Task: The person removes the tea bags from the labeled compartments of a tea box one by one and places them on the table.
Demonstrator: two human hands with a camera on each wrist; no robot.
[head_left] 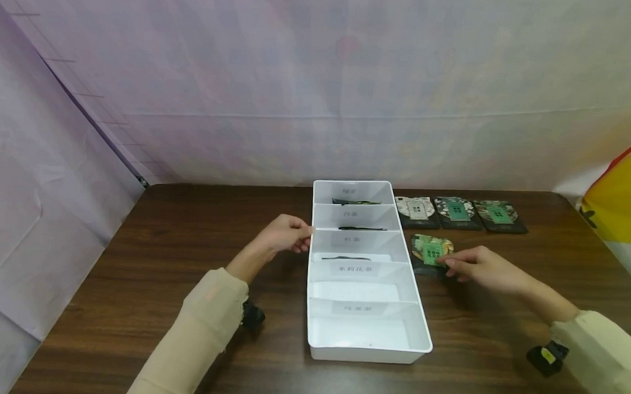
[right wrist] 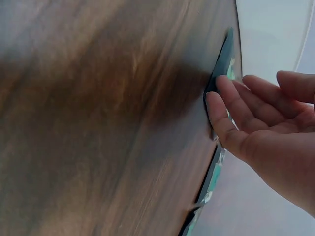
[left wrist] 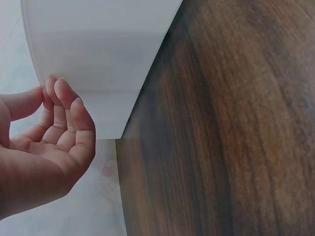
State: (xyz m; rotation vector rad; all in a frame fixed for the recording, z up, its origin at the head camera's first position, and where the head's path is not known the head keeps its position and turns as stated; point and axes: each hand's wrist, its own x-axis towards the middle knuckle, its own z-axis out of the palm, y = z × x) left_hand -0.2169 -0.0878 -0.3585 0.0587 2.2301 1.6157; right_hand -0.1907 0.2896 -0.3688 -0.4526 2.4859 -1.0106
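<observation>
A white divided box [head_left: 363, 355] stands lengthwise on the table, with labels on its dividers. My left hand [head_left: 284, 234] pinches the box's left rim between thumb and index finger; in the left wrist view the other fingers of the left hand [left wrist: 59, 137] are curled beside the box's side wall. To the right of the box lies a flat packet [head_left: 425, 245] with a green label and a dark lower edge. My right hand [head_left: 491, 270] has its fingertips at this packet's right edge. In the right wrist view the thumb stands apart from the fingers [right wrist: 234, 101].
Three similar packets lie in a row behind, with a pale packet [head_left: 416, 209], a dark green one [head_left: 457, 211] and another [head_left: 499, 215]. Thin dark packets [head_left: 355, 202] stand in the box's three rear compartments. A pale cloth [head_left: 278, 88] hangs behind the brown table [head_left: 185, 232].
</observation>
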